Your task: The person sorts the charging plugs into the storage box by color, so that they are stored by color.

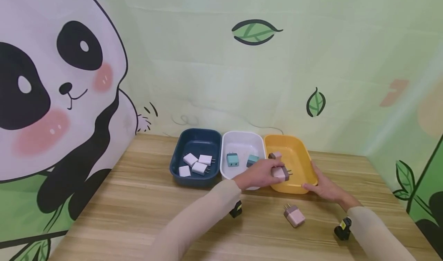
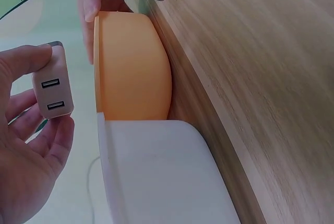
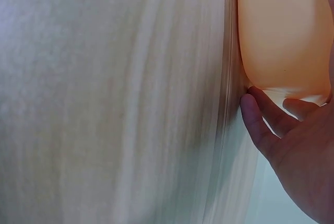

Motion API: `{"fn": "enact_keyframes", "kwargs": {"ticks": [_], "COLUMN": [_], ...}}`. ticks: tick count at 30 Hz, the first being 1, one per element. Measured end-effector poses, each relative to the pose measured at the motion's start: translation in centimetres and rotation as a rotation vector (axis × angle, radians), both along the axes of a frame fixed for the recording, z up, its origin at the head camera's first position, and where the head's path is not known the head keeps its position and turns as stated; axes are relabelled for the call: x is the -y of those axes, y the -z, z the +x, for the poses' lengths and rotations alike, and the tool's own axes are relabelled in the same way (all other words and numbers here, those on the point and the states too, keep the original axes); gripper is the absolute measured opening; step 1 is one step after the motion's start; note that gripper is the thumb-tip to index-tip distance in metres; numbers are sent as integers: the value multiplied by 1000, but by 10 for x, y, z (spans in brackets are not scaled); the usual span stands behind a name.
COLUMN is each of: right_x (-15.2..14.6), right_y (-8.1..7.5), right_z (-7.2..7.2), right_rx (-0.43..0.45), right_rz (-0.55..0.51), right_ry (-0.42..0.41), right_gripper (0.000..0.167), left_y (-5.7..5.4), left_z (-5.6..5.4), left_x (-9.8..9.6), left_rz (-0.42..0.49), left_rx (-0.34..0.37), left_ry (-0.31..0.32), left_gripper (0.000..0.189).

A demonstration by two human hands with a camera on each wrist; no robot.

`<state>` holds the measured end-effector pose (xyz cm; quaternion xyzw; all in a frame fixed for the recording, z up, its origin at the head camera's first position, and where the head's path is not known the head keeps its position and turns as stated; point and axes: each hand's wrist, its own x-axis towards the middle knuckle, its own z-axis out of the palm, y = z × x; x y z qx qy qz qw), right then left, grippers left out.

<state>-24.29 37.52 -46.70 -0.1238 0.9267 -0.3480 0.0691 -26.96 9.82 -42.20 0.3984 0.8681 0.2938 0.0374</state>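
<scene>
My left hand (image 1: 261, 173) pinches a pink plug-in charger (image 1: 279, 173) between thumb and fingers over the near left part of the yellow bin (image 1: 298, 153). In the left wrist view, two USB ports show on that charger (image 2: 53, 91). Another pink charger (image 1: 275, 155) is partly visible beyond the left hand, at the bin's left side. At the front right corner of the yellow bin, my right hand (image 1: 325, 186) grips the wall, thumb to the front and fingers along the side. A further pink charger (image 1: 294, 215) lies on the table in front, prongs pointing away.
Left of the yellow bin stands a white bin (image 1: 242, 138) holding teal chargers (image 1: 232, 159). Farther left, a dark blue bin (image 1: 195, 181) contains several white chargers (image 1: 200, 168). The three bins stand side by side on the wooden table (image 1: 138, 199), before a panda-print backdrop (image 1: 207, 61).
</scene>
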Motion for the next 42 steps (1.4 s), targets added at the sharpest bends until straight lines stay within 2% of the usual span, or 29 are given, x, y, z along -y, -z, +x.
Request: {"fn": "enact_keyframes", "kwargs": {"ticks": [9, 22, 30, 42], "right_x": [1, -1, -3, -2], "right_y": [-1, 2, 2, 3], "right_z": [1, -1, 0, 0], "right_rx": [-8, -31, -44, -34], "right_rz": [-12, -5, -3, -7], "right_ry": [-9, -8, -10, 2], "right_gripper": [98, 97, 98, 98], "left_y": [-1, 14, 18, 22], "left_z": [0, -11, -11, -9], "left_x": [-9, -15, -21, -22], "left_rz": [-23, 17, 39, -38], "left_rx": [13, 64, 62, 35], "left_ry": [-43, -109, -136, -147], "left_gripper": [47, 40, 39, 47]}}
